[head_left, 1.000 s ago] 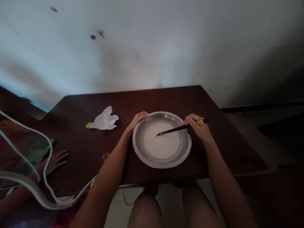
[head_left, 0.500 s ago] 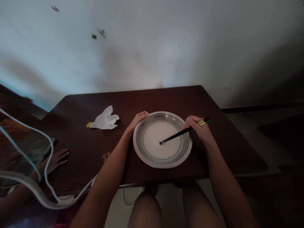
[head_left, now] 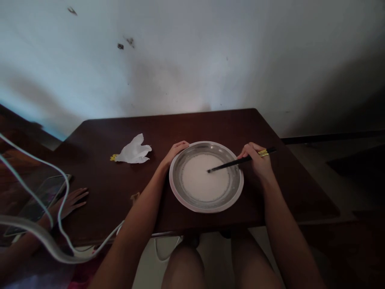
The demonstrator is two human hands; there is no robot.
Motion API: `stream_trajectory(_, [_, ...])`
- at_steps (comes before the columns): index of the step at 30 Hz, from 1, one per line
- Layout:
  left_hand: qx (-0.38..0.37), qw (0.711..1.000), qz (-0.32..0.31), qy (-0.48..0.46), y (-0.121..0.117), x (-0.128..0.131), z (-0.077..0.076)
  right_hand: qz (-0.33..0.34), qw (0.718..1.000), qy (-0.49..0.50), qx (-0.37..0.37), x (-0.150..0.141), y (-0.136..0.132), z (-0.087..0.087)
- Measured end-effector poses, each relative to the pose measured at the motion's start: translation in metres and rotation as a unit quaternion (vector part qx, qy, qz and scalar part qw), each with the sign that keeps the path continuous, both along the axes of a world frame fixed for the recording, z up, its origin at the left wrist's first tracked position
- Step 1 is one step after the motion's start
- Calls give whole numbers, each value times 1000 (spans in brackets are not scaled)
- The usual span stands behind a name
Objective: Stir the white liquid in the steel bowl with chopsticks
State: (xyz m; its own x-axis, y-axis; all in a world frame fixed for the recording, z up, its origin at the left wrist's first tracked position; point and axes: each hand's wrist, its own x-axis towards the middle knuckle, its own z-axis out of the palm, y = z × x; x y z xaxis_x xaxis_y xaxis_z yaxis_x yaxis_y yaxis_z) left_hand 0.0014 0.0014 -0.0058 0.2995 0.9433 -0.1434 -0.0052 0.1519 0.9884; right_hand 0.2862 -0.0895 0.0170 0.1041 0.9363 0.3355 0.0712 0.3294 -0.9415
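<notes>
A round metal bowl point(head_left: 234, 192) stands on the dark wooden table point(head_left: 192, 128), near its front edge, with white liquid point(head_left: 201, 185) in it. My left hand point(head_left: 176, 151) grips the bowl's left rim, fingers curled over it. My right hand point(head_left: 257, 161) is at the right rim and pinches a pair of black chopsticks point(head_left: 233, 163) with gold bands. Their tips dip into the white liquid near the middle of the bowl.
A crumpled white tissue point(head_left: 133, 151) lies left of the bowl. At the table's left edge another person's hand point(head_left: 69, 201) rests flat beside a phone point(head_left: 39, 200). White cables point(head_left: 45, 233) loop across the lower left. My knees show under the table's front edge.
The chopstick tips have swept round in the liquid, from the upper left to the lower middle and back up toward the right. My left hand has stayed on the rim.
</notes>
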Motion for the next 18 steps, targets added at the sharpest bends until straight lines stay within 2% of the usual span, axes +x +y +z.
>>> stream_trajectory(4, [3,1000,2,2,0,0,-1,57,997,-40,-22,0,-1,0])
stream_trajectory(8, [-2,1000,2,-3,0,1,0,5,1000,-19,-4,0,-1,0])
stream_trajectory(10, [-6,1000,1,-7,-1,1,1,23,1000,-6,-8,0,-1,1])
stream_trajectory(13, [-6,1000,2,-5,-1,1,2,56,997,-44,-21,0,-1,1])
stream_trajectory(16, [1,1000,-1,1,-1,0,1,12,1000,-25,-1,0,0,0])
stream_trajectory(18, [7,1000,-6,2,0,-1,-1,11,1000,1,-2,0,-1,0])
